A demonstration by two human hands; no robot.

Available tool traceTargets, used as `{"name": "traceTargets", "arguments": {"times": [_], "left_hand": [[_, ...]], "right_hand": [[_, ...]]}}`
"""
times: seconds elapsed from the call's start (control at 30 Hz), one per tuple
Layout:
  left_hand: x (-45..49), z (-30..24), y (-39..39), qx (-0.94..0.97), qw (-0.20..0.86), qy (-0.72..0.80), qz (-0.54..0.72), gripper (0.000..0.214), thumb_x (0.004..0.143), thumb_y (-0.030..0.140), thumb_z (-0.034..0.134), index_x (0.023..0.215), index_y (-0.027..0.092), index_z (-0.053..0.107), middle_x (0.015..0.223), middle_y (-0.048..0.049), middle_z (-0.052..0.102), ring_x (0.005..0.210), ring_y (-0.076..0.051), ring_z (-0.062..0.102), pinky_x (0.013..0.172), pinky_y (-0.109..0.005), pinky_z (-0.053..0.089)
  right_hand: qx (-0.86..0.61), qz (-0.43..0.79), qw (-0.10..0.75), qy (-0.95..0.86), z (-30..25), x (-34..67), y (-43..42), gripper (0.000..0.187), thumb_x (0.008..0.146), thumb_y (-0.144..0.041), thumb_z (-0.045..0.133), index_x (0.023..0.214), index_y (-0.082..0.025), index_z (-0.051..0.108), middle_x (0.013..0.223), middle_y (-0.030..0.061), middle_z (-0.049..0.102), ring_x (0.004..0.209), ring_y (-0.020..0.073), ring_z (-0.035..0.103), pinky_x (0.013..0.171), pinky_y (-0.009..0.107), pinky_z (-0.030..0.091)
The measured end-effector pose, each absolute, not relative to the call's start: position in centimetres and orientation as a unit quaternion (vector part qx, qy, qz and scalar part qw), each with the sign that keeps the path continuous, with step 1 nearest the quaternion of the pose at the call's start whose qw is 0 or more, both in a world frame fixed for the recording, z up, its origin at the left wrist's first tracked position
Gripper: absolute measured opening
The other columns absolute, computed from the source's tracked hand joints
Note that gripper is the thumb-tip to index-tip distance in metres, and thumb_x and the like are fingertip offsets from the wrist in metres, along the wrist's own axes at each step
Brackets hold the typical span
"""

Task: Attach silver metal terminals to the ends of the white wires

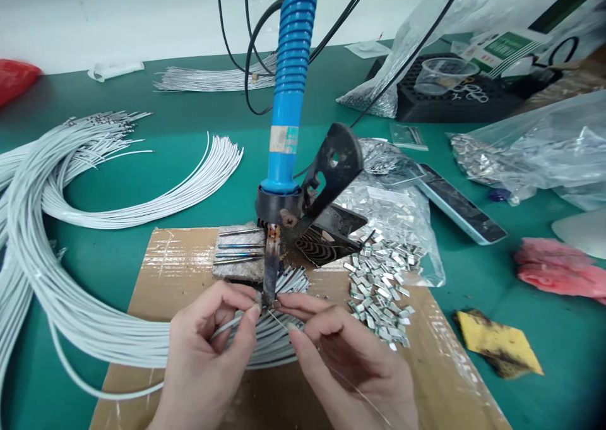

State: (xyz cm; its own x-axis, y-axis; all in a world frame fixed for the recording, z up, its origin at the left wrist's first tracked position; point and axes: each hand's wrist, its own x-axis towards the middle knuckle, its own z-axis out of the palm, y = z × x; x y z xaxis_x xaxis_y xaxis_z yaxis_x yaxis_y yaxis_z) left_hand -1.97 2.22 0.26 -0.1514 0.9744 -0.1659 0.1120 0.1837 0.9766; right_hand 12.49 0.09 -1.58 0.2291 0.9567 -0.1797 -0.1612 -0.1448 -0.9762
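Note:
A blue-handled soldering iron [288,95] points tip-down in a black metal stand [331,171] at the centre. My left hand [213,348] pinches the end of a white cable [227,328] just left of the iron's tip [270,272]. From the right, my right hand [350,360] pinches a thin solder wire [341,379], its end close to the tip. Whether wire and tip touch is too small to tell. A thick bundle of white cables [118,335] curves beneath both hands. Behind the tip lies a grey block [239,269] with metal rods across it.
Cardboard [161,259] covers the green table [199,117]. Small metal pieces [381,291] spill from a plastic bag [430,253] at right. Farther right are a phone [461,206], a scorched yellow sponge [499,338] and a pink cloth [558,269]. More white cables [189,193] lie left. Black cords hang overhead.

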Motion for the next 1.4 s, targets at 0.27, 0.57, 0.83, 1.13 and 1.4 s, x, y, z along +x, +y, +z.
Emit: {"name": "traceTargets", "arguments": {"times": [0.27,0.57,0.83,1.13,1.4], "left_hand": [[-1.9,0.3,2.2,0.441,0.469,0.621,0.448,0.013,0.083,0.017,0.074,0.071,0.022,0.071,0.087,0.0005,0.077,0.073,-0.01,0.074,0.064,-0.01,0.055],[-2.9,-0.7,2.0,0.467,0.489,0.607,0.417,0.013,0.091,0.02,0.07,0.078,0.022,0.071,0.094,-0.0023,0.075,0.072,-0.011,0.073,0.061,-0.013,0.055],[-3.0,-0.6,1.9,0.479,0.472,0.614,0.414,0.012,0.09,0.022,0.071,0.078,0.022,0.072,0.094,-0.0039,0.075,0.081,-0.015,0.074,0.062,-0.014,0.056],[-1.8,0.2,1.8,0.425,0.458,0.639,0.448,0.014,0.084,0.021,0.073,0.071,0.021,0.071,0.088,-0.0034,0.075,0.077,-0.014,0.072,0.062,-0.014,0.055],[-3.2,-0.6,1.9,0.472,0.481,0.614,0.411,0.014,0.091,0.022,0.071,0.077,0.022,0.071,0.094,-0.0037,0.074,0.077,-0.014,0.073,0.06,-0.014,0.054]], "right_hand": [[-0.559,0.503,0.549,-0.365,-1.8,12.5,0.2,0.021,0.084,-0.026,0.077,0.066,-0.026,0.068,0.103,0.0027,0.083,0.095,0.0196,0.078,0.092,0.026,0.059],[-0.562,0.503,0.545,-0.366,-1.7,12.5,0.4,0.021,0.083,-0.026,0.077,0.065,-0.025,0.068,0.102,0.003,0.083,0.096,0.0192,0.078,0.089,0.024,0.059],[-0.558,0.495,0.556,-0.367,-1.6,12.4,0.5,0.021,0.082,-0.024,0.078,0.064,-0.025,0.068,0.101,0.0013,0.083,0.093,0.0173,0.078,0.086,0.022,0.06],[-0.562,0.494,0.552,-0.368,-1.4,12.6,0.5,0.021,0.082,-0.024,0.079,0.064,-0.024,0.069,0.101,0.0053,0.083,0.094,0.0211,0.078,0.087,0.027,0.061],[-0.555,0.498,0.549,-0.379,-1.3,12.6,0.5,0.02,0.082,-0.023,0.079,0.065,-0.025,0.069,0.1,0.0038,0.083,0.091,0.02,0.079,0.087,0.026,0.06]]}}
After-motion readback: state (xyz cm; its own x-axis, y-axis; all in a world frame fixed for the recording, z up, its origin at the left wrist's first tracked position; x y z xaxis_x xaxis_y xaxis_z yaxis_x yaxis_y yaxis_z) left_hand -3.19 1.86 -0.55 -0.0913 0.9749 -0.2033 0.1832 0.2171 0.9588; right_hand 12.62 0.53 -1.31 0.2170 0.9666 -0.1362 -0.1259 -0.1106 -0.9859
